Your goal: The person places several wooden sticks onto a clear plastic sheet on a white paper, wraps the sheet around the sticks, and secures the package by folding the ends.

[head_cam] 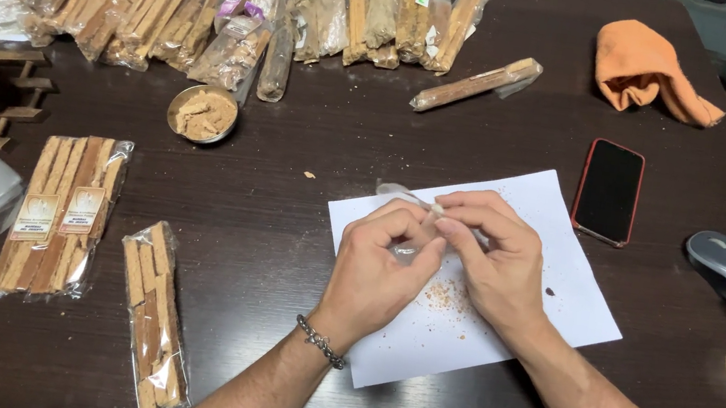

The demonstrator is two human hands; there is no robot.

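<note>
your left hand (378,268) and right hand (494,251): each grip pinched on a small clear packet (406,223) over the white paper (558,298). clear labelled wood-stick packs (61,214) bench-left; round tin (202,113) holds wood chips.

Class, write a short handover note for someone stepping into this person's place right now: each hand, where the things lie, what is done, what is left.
Left hand and right hand: both pinch one small clear bag over the white paper sheet.
Things: wood crumbs lie on the sheet; a small round tin holds wood pieces; bagged wood sticks lie at left and along the table's far edge.
Done: many sticks already bagged.
Left: the small bag is in hand, not yet set down; whether it is filled or sealed cannot be told.
</note>
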